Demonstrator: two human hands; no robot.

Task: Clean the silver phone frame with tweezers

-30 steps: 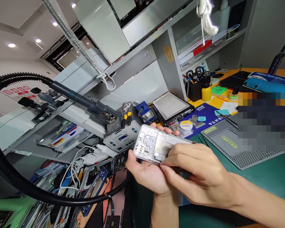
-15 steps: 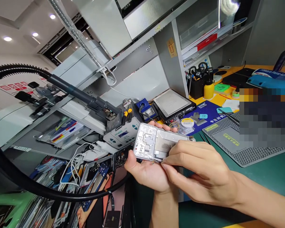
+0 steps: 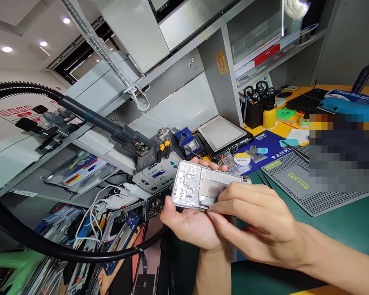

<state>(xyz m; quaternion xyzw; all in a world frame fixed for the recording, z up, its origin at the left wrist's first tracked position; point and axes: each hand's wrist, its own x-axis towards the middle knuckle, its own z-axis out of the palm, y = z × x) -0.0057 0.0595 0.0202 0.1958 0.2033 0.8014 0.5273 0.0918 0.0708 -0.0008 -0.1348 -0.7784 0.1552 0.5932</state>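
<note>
A silvery phone mid-frame (image 3: pixel 187 184), stripped to bare metal with cut-outs at one end and a long battery bay, lies tilted in my left hand (image 3: pixel 192 227). That palm faces up beneath it, the thumb by the near left corner and the fingertips curled over the far long edge. My right hand (image 3: pixel 258 221) comes in from the right and partly covers the frame. Its thumb and fingertips are pinched together at the near long edge; whatever may be between them is too small or hidden to make out.
Behind the frame stand a hot plate (image 3: pixel 223 133) and a grey control unit (image 3: pixel 158 174). To the right is a grey work mat (image 3: pixel 307 196) with tweezers (image 3: pixel 295 149). A black hose (image 3: pixel 80 255) loops across the left, above piled phone parts (image 3: pixel 123 241).
The view has shifted very slightly. Both hands and the phone frame keep nearly the same pose, with the right fingertips still at the near edge.
</note>
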